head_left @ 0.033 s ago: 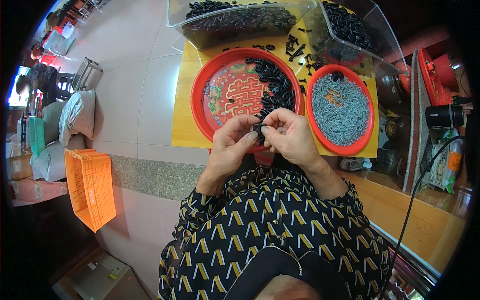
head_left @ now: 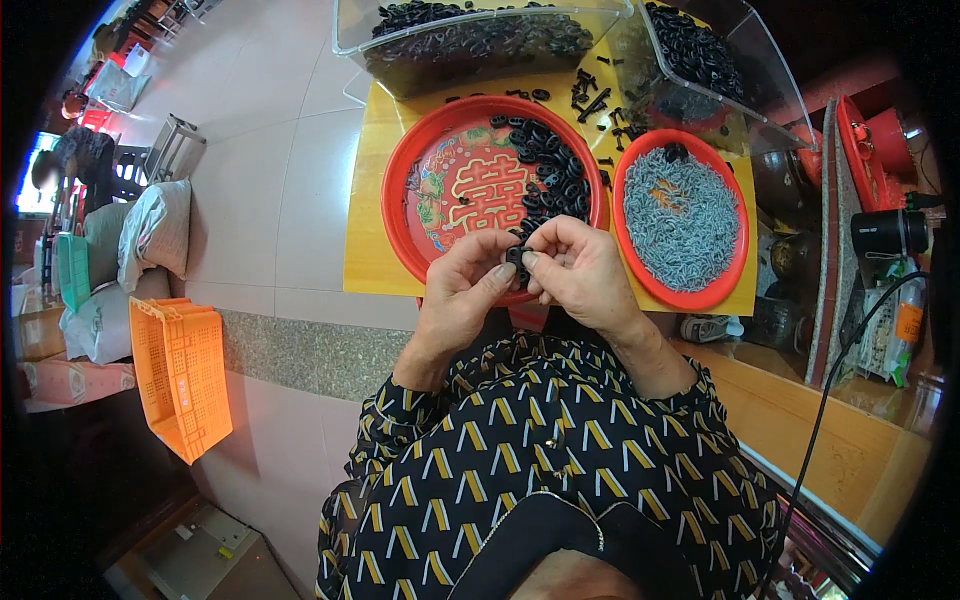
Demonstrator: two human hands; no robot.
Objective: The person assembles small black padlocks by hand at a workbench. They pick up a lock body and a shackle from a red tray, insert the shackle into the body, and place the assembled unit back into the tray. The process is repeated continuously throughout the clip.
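Note:
Over the near rim of a round red tray (head_left: 398,232), my two hands meet at a small black oval plastic part. My left hand (head_left: 462,285) pinches this black plastic part (head_left: 517,257) between thumb and fingers. From the other side my right hand (head_left: 588,277) is closed on it, thumb and forefinger at its right edge. Whether a screw sits between those fingertips is too small to tell. More black oval parts (head_left: 553,168) are heaped along the tray's right side. To the right, a red oval tray (head_left: 742,262) holds many small grey screws (head_left: 680,225).
Two clear plastic bins, one at the back (head_left: 480,55) and one at the back right (head_left: 740,105), contain black parts. Loose black pieces (head_left: 592,103) lie between them on the yellow tabletop (head_left: 368,230). An orange crate (head_left: 185,375) stands at left; a black cable (head_left: 835,370) hangs at right.

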